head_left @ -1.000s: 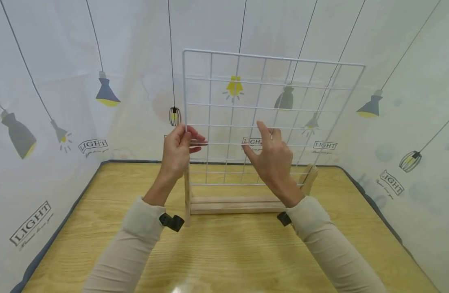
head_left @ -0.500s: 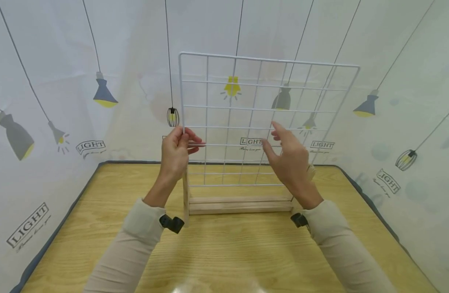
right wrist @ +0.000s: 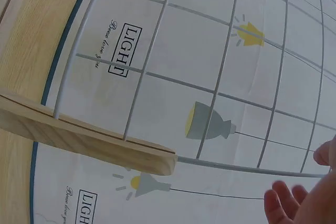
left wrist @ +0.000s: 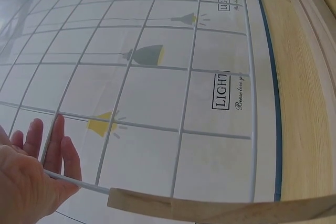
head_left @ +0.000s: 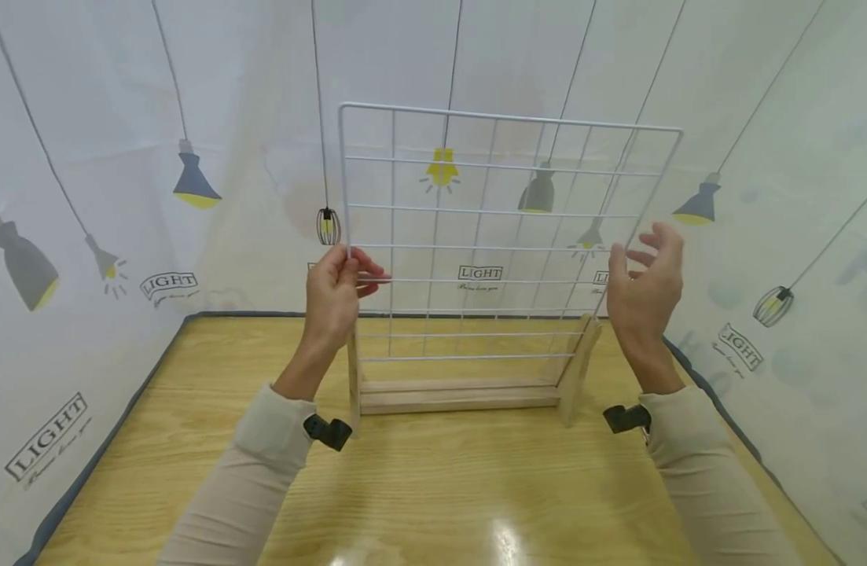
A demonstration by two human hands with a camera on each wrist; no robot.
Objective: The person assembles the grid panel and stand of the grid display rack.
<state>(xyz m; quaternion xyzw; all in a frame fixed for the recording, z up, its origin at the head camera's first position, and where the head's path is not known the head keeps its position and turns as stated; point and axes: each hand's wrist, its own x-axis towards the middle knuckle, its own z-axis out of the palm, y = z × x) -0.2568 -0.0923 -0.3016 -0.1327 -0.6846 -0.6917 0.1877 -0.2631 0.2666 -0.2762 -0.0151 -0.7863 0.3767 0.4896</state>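
A white wire grid panel (head_left: 447,248) stands upright, leaning back, in a wooden stand (head_left: 457,401) with two side posts and a low crossbar. My left hand (head_left: 334,299) grips the panel's left edge wire; in the left wrist view its fingers pass behind the mesh, above the left post (left wrist: 210,210). At the right edge, my right hand (head_left: 645,283) is raised with loosely bent fingers, holding nothing. The right wrist view shows its thumb close to the edge wire, above the grooved right post (right wrist: 100,142); whether they touch I cannot tell.
The stand rests on a wood-grain table (head_left: 433,479) with a dark blue border (head_left: 115,436). Behind and on both sides hangs a pale backdrop (head_left: 263,79) printed with lamps and the word LIGHT. Black wrist cameras (head_left: 327,432) are worn at both cuffs.
My right hand has moved from in front of the mesh's middle to the panel's right edge, uncovering the right post. My left hand keeps its grip on the left edge.
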